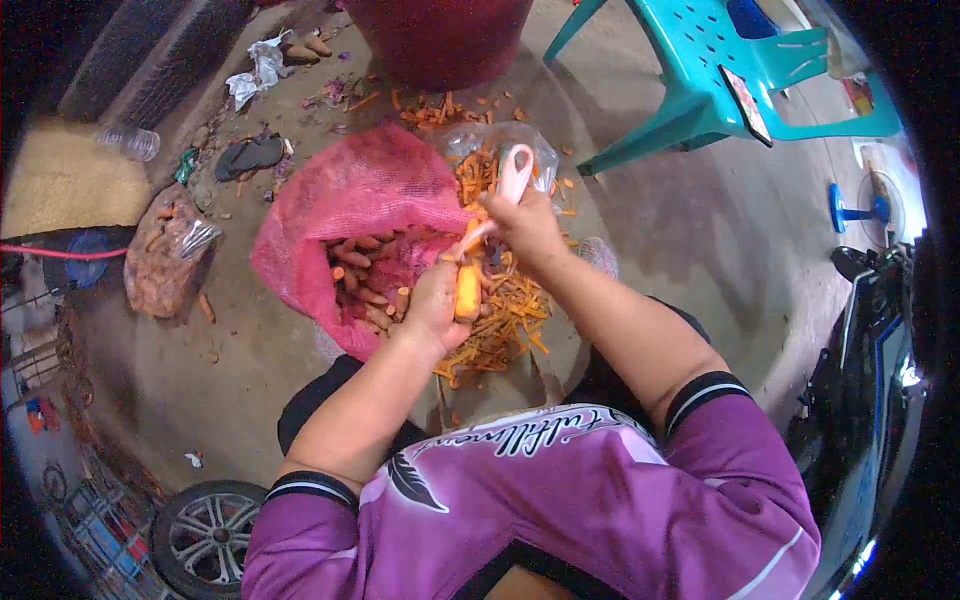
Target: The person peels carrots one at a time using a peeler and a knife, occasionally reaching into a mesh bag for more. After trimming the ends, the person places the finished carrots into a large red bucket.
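My left hand (pixel 432 305) is wrapped around a sweet potato (pixel 467 293), whose bared flesh shows bright orange. In my right hand (pixel 527 228) is a peeler with a pale pink looped handle (pixel 516 172); its blade end reaches down to the top of the sweet potato, partly hidden by my fingers. Left of my hands an open pink mesh sack (pixel 350 180) holds several unpeeled reddish-brown sweet potatoes (pixel 362 270). Below and beside my hands lies a heap of orange peelings (pixel 515 318) on the floor.
A large dark red tub (pixel 440 45) stands ahead, with scattered peelings at its base. A teal plastic chair (pixel 690 75) bears a phone (pixel 745 103). At left are a filled plastic bag (pixel 170 250) and a slipper (pixel 250 157); a wheel (pixel 210 540) is lower left.
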`<state>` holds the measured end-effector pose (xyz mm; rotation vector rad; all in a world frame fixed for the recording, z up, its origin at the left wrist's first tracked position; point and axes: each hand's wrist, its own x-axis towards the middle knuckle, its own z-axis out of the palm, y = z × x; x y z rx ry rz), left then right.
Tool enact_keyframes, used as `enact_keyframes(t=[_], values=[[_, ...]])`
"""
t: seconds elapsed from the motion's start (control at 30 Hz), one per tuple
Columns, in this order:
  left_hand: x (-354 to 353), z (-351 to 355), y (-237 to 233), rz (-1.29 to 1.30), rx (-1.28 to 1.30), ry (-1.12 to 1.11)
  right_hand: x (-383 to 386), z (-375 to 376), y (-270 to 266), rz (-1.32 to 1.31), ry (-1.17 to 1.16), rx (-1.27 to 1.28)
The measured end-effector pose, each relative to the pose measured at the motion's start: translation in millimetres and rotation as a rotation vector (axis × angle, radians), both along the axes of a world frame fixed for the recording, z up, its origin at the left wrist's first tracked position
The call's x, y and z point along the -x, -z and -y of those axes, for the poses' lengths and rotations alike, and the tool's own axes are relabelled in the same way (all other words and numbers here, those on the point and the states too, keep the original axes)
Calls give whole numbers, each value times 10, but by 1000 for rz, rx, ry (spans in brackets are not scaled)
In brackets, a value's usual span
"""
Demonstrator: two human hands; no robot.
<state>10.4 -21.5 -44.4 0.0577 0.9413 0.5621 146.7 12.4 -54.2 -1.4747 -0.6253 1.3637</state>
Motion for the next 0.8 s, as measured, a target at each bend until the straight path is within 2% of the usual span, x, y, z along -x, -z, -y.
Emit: enact_keyframes(t=[0.07, 0.1, 0.13, 0.2, 0.3, 0.33, 0.4, 0.43, 0.53, 0.57, 0.6, 0.67, 0.8], values=[[-14, 8, -63, 20, -63, 84, -185, -149, -25, 231, 51, -27], [-16, 9, -100, 57, -71, 115, -273, -255, 75, 228, 196, -83], [-12, 6, -119, 92, -80, 147, -366, -309, 70, 255, 239, 40], [-13, -28, -120, 92, -92, 102, -395, -345, 89, 146, 354, -17], [-18, -91, -132, 42, -121, 50, -198, -257, -98, 107, 231, -14], [-15, -106, -132, 14, -132, 39, -132, -178, -195, 67, 111, 46], [-28, -103, -127, -20, -144, 44, 8, -66, -205, 125, -18, 2], [-26, -86, -132, -5, -159, 58, 73, -56, -171, 153, -16, -91], [-7, -35, -53, 8, -144, 127, -155, -186, -227, 281, 44, 62], [-2, -21, -26, 6, -130, 155, -290, -292, 147, 331, 192, -67], [-4, -14, -29, 56, -117, 138, -393, -327, 126, 279, 213, 29], [-3, -11, -37, 152, -86, 107, -417, -351, 109, 148, 358, -21], [-26, -65, -108, -9, -162, 93, -180, -184, -60, -8, 172, -22]])
